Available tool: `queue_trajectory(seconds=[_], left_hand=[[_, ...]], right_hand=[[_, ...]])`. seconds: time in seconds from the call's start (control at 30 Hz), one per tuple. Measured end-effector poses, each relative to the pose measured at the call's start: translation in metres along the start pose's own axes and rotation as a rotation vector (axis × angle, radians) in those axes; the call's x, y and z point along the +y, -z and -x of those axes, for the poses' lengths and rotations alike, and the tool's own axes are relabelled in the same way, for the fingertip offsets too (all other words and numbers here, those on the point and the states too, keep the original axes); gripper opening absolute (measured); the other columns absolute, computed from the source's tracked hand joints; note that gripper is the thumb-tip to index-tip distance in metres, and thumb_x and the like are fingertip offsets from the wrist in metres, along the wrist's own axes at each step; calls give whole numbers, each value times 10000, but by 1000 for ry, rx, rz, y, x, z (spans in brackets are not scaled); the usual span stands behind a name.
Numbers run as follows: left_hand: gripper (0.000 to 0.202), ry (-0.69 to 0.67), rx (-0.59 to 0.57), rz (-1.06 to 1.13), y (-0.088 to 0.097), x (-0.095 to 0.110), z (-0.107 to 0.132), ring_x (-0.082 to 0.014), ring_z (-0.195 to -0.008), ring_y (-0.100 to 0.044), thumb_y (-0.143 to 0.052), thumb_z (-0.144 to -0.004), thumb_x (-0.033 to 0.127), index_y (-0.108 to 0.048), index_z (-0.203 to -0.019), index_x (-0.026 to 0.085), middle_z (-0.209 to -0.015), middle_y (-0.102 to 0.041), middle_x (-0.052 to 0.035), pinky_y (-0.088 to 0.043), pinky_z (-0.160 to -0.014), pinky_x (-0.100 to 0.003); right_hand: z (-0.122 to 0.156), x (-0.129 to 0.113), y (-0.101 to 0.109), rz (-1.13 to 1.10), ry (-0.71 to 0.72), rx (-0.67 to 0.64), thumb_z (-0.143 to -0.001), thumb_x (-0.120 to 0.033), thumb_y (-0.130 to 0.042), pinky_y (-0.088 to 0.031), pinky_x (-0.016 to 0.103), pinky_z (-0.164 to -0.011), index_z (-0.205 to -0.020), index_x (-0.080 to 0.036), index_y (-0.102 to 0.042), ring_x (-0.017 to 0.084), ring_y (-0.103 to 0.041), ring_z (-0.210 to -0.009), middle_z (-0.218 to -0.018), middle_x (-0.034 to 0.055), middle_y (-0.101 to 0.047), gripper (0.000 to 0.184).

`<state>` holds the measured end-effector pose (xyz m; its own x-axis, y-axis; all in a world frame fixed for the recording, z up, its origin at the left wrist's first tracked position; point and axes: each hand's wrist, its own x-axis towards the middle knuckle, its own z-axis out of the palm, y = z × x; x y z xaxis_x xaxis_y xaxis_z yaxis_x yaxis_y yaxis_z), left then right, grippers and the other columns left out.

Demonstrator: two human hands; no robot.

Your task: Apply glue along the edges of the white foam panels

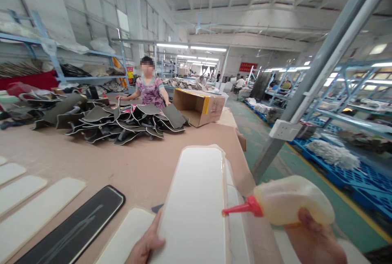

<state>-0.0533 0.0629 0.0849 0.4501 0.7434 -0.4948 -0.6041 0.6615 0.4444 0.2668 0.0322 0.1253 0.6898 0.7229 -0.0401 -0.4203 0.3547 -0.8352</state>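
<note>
The right hand [309, 237], low right in the frame, is clenching a glue bottle [290, 200] with its red nozzle [241, 208] touching the right edge of the white panel [196, 202], while the left hand [147, 245] at the bottom centre is gripping that panel's lower left edge, holding it tilted up. Doing this well probably means squeezing gently and keeping the nozzle riding along the rim (the dark strip [73, 227] and other pale panels [36, 211] are lying flat at lower left), with the left hand keeping the panel from wobbling.

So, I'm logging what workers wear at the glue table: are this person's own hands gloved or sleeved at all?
No. The left hand and right hand are both bare: no gloves, rings or tape on the fingers that show. No sleeve or cuff reaches the visible wrists. Only the lower edge of the view shows them, so the forearms higher up cannot be judged.
</note>
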Motion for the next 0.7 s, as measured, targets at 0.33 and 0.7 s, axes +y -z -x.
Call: queue_trajectory(seconds=[0.33, 0.7], left_hand=[[1016, -14, 62, -43, -5, 12, -18, -329, -1048, -668, -620, -701, 119, -63, -1537, 269, -1236, -673, -87, -504, -929, -460], [958, -45, 85, -82, -10, 18, -22, -333, -1045, -668, -620, -663, 133, -210, -1521, 248, -1221, -682, -77, -522, -900, -450]], right_hand=[[-3, -3, -14, 120, -81, 51, -328, -348, -890, -486, 624, -878, -1155, -184, -629, 434, -616, -979, -1025, 185, -676, 882], [-3, 12, 14, 105, -3, 62, -509, -396, -855, -503, 585, -885, -1233, -263, -592, 414, -569, -1100, -1230, 177, -600, 781]])
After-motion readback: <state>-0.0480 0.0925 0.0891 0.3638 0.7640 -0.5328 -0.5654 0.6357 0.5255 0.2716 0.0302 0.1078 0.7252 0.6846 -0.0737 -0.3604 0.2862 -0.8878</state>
